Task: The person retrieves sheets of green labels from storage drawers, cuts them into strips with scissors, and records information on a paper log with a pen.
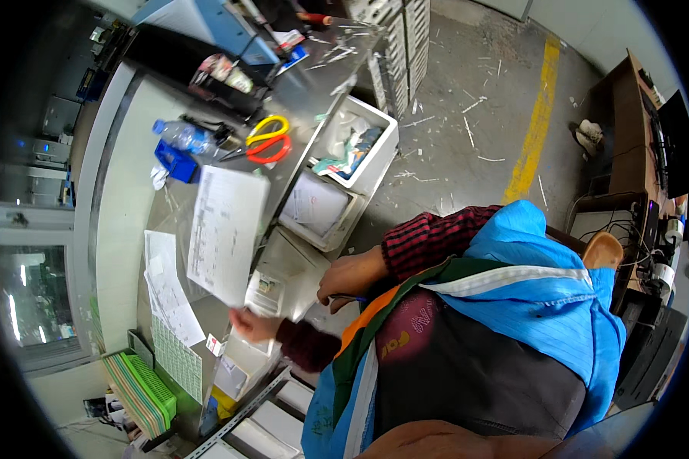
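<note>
A white printed sheet of paper (226, 229) slants over the table, its lower corner near the table's edge. My left hand (256, 326), blurred, has its fingers closed at that corner. Close to my body, my right hand (354, 275) has its fingers curled; a small dark piece shows beneath them, too hidden to name. More printed papers (168, 287) lie on the table beside a green-gridded sheet (177, 358). Beyond the held sheet rest scissors (268, 141) with yellow and red handles.
Along the table's edge stand white bins (356, 153), one with packets and another with papers (314, 206). A plastic bottle (184, 138) and a blue tape dispenser (176, 161) are on the table. Green trays (142, 390) stand at its end. Paper scraps (467, 130) litter the floor.
</note>
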The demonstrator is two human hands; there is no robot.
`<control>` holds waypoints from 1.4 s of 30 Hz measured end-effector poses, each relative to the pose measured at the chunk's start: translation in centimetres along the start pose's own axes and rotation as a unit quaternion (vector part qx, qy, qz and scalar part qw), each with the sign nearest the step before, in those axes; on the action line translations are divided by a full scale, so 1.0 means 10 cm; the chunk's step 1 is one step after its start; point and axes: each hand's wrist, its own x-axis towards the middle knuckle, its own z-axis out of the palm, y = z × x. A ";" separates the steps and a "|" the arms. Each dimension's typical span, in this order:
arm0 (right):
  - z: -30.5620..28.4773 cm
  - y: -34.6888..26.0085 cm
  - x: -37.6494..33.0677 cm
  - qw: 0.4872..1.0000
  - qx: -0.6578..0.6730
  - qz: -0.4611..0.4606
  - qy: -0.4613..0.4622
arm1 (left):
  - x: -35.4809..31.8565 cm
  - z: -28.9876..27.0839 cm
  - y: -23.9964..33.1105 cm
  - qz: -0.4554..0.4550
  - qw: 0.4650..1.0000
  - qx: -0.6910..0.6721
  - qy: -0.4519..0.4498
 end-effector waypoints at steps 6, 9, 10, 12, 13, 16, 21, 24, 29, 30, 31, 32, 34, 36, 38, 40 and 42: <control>-0.40 0.25 -1.14 0.997 -0.014 0.068 0.016 | -1.16 0.83 0.68 -0.093 0.986 -0.010 -0.140; -0.50 0.45 -1.73 0.992 -0.039 0.098 0.071 | -1.19 0.99 0.89 -0.166 0.979 -0.060 -0.104; -0.51 0.48 -1.89 0.991 -0.032 0.102 0.078 | -1.08 1.00 0.82 -0.152 0.980 -0.082 -0.099; -0.53 0.55 -2.17 0.989 -0.022 0.113 0.091 | -0.88 1.05 0.91 -0.247 0.956 -0.148 -0.048; -0.55 0.57 -2.26 0.988 -0.013 0.118 0.095 | -0.75 1.06 0.90 -0.256 0.954 -0.149 -0.039; -0.56 0.69 -2.46 0.983 0.015 0.123 0.133 | -0.49 1.03 0.93 -0.235 0.961 -0.134 -0.052; -0.70 0.90 -2.74 0.964 0.083 0.112 0.227 | -0.24 1.20 1.05 -0.135 0.987 0.069 -0.044; -0.81 1.07 -2.92 0.953 0.076 0.133 0.261 | 0.17 1.23 0.72 -0.010 0.974 0.219 -0.052; -1.33 1.21 -3.25 0.940 0.057 0.221 0.255 | 0.40 1.22 0.28 0.070 0.926 0.371 0.009; -1.44 1.26 -3.28 0.935 0.046 0.247 0.250 | 0.40 1.27 0.26 0.067 0.919 0.387 0.016; -1.54 1.32 -3.29 0.936 0.041 0.240 0.253 | 0.40 1.29 0.26 0.057 0.917 0.393 0.030; -1.65 1.40 -3.29 0.938 0.036 0.232 0.254 | 0.40 1.26 0.25 0.045 0.915 0.399 0.045; -1.84 1.53 -3.27 0.943 0.026 0.216 0.250 | 0.40 1.17 0.21 0.021 0.907 0.413 0.076; -2.01 1.65 -3.22 0.950 0.016 0.199 0.241 | 0.36 1.11 0.13 0.061 0.887 0.417 0.190; -2.14 1.79 -3.16 0.957 0.002 0.192 0.217 | 0.32 1.02 0.12 0.081 0.889 0.400 0.207; -2.24 1.92 -3.10 0.964 -0.006 0.189 0.188 | 0.16 1.06 0.08 0.176 0.842 0.473 0.190; -2.31 2.03 -3.06 0.969 -0.010 0.195 0.154 | -0.16 1.37 0.30 0.149 0.889 0.408 0.142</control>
